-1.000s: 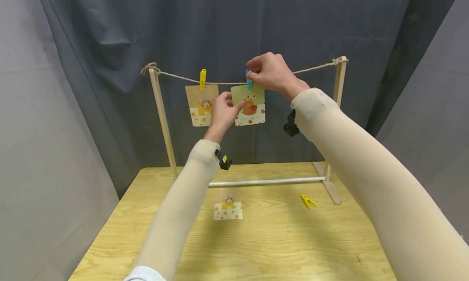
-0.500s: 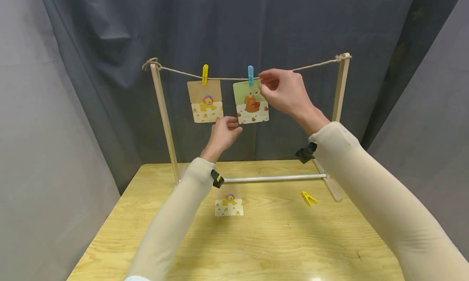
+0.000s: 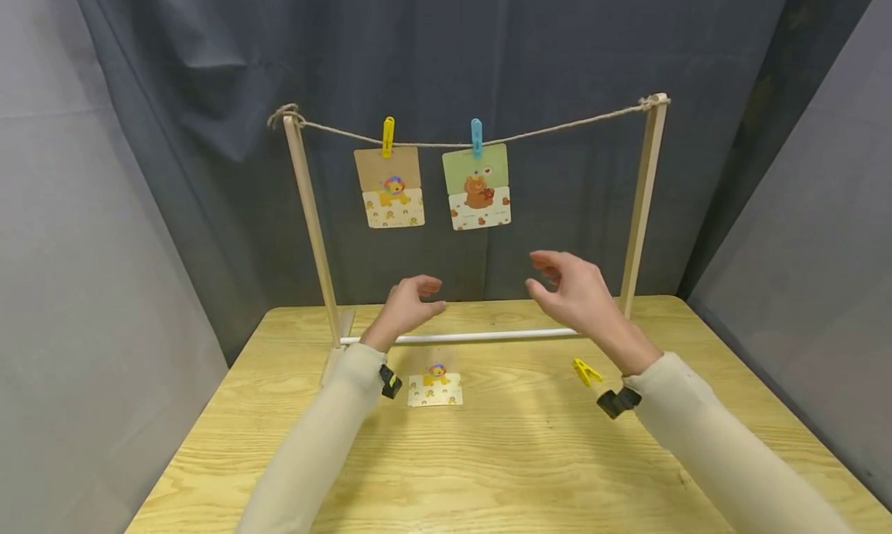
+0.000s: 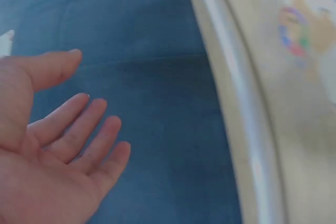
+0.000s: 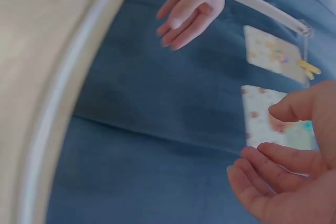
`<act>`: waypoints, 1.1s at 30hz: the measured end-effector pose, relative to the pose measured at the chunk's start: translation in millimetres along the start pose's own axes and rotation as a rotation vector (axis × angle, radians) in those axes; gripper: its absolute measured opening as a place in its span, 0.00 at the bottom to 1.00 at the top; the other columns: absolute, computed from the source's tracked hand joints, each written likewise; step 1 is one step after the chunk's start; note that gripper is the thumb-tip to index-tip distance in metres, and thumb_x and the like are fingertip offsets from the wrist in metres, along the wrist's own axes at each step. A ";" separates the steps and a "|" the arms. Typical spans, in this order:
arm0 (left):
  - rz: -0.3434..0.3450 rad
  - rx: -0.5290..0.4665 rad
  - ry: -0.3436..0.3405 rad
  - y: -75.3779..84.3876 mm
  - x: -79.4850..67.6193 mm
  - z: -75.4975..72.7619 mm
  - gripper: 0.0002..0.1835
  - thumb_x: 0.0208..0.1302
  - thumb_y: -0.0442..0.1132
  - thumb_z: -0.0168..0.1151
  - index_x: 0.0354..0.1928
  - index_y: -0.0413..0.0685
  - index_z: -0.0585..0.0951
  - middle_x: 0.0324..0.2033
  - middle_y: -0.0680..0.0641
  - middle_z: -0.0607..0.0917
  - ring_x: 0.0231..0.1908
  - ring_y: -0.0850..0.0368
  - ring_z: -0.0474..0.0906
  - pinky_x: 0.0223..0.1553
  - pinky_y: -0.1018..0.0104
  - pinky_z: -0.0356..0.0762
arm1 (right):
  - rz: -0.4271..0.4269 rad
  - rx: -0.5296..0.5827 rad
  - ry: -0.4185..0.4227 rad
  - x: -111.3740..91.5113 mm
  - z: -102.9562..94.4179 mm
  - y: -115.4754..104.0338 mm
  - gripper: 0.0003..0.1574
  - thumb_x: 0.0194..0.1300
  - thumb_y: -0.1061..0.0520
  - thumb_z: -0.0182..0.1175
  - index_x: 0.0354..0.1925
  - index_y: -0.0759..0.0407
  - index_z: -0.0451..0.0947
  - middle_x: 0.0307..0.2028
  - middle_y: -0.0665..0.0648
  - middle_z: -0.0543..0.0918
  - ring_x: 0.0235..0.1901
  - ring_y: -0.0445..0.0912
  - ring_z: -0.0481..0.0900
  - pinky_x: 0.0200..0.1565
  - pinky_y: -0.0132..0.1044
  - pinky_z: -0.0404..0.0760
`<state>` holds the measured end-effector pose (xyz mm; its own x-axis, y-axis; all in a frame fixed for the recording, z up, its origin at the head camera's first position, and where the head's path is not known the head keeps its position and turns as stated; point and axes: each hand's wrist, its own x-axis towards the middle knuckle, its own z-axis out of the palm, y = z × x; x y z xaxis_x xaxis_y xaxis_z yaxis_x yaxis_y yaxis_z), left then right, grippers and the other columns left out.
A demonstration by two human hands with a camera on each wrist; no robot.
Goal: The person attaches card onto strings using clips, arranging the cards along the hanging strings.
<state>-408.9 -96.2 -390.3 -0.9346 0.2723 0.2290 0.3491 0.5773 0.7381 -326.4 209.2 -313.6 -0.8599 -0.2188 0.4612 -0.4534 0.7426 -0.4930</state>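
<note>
My left hand (image 3: 407, 309) is in the air left of centre, fingers relaxed and holding nothing. To its right my right hand (image 3: 574, 294) hovers with thumb and fingers apart, also bare. Above them a green-topped bear card (image 3: 478, 189) hangs from the rope (image 3: 557, 128) by a blue clothespin (image 3: 477, 138). Left of it, a brown-topped lion card (image 3: 390, 189) hangs by a yellow clothespin (image 3: 388, 137). On the table below my left hand lies another lion card (image 3: 435, 389). A loose yellow clothespin (image 3: 587, 372) lies near my right wrist.
Two wooden posts (image 3: 310, 232) hold up the sagging rope, which is knotted at their tops. A white bar (image 3: 481, 336) joins the posts low above the wooden table (image 3: 488, 464). A dark curtain (image 3: 557, 46) hangs behind.
My right hand has let go of the blue clothespin and my left hand of the bear card. Both hands have dropped lower, toward the table. The bear card stays hanging on the rope.
</note>
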 end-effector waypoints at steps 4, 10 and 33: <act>0.007 -0.014 -0.028 -22.1 -9.9 9.3 0.26 0.68 0.44 0.71 0.66 0.50 0.79 0.63 0.45 0.82 0.64 0.45 0.75 0.63 0.45 0.75 | 0.005 -0.015 -0.027 -24.6 9.7 27.3 0.32 0.73 0.52 0.62 0.70 0.62 0.73 0.63 0.66 0.80 0.59 0.62 0.79 0.57 0.59 0.80; 0.029 -0.018 -0.067 -45.6 -22.1 22.1 0.27 0.65 0.42 0.73 0.64 0.43 0.80 0.61 0.40 0.83 0.62 0.38 0.77 0.62 0.46 0.76 | 0.023 -0.026 -0.040 -53.2 19.0 66.1 0.32 0.72 0.53 0.63 0.68 0.66 0.74 0.60 0.70 0.81 0.57 0.66 0.80 0.54 0.61 0.81; -0.074 0.041 -0.204 -80.5 -41.6 32.1 0.34 0.54 0.40 0.82 0.63 0.37 0.80 0.61 0.39 0.83 0.62 0.40 0.77 0.65 0.47 0.74 | 0.254 -0.087 -0.283 -97.1 37.5 148.4 0.42 0.67 0.44 0.70 0.66 0.72 0.73 0.58 0.76 0.80 0.51 0.67 0.83 0.43 0.56 0.85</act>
<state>-395.9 -129.3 -479.7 -0.9257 0.3762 0.0390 0.2869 0.6312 0.7206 -319.0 316.9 -459.2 -0.9785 -0.1777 0.1050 -0.2064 0.8437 -0.4956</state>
